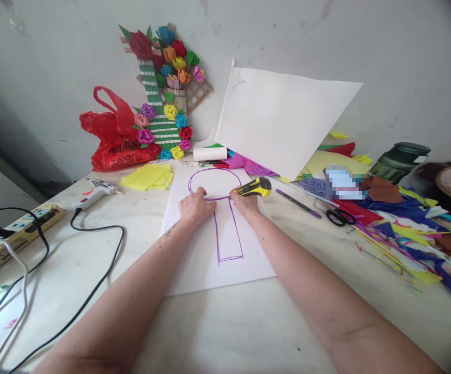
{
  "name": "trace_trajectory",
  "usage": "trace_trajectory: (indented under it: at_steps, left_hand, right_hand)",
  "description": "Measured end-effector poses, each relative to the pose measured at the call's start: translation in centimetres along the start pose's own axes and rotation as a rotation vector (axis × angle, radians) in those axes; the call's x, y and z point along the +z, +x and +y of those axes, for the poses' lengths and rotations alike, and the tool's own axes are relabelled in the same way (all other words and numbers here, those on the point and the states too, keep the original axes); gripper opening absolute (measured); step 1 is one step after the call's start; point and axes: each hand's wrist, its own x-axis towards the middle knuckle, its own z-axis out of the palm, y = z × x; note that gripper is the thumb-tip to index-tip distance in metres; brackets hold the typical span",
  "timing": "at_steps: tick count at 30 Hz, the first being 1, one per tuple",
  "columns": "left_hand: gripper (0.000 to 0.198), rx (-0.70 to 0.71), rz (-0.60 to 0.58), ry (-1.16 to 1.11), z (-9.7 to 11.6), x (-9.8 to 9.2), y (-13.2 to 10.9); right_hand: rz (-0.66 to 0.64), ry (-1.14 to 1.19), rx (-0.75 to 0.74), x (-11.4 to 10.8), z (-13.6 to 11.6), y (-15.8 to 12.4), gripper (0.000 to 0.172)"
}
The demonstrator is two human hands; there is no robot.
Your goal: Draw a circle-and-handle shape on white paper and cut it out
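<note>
Centrally, left hand (196, 205) pressed palm-down, empty, steadying purple-outlined white paper sheet (202, 265); right hand (244, 202) clenched around yellow-black plastic utility knife (255, 187).

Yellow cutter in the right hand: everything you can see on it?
The cutter is a utility knife with a yellow, plastic-looking body and black parts at its rear. It lies nearly level, rear pointing right, tip at the purple outline on the white sheet, where circle meets stem. The right hand grips its front end; the blade is too small to make out. The left hand rests on the sheet nearby, clear of it.
</note>
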Motion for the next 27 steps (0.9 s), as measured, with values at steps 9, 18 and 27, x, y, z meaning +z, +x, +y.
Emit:
trace_trajectory:
  at_steps: [9, 18, 27]
  left_hand:
    - [0.045, 0.007, 0.005, -0.008, -0.09, 0.07, 0.07]
    - [0.044, 0.003, 0.016, -0.007, -0.09, 0.22, 0.19]
    - [0.045, -0.012, 0.005, -0.009, 0.02, 0.08, 0.13]
  right_hand:
    - [0.012, -0.036, -0.007, -0.26, -0.15, -0.23, 0.009]
    - [0.034, -0.044, -0.027, -0.25, -0.14, -0.33, 0.011]
    - [0.035, -0.036, -0.031, -0.38, -0.22, -0.45, 0.009]
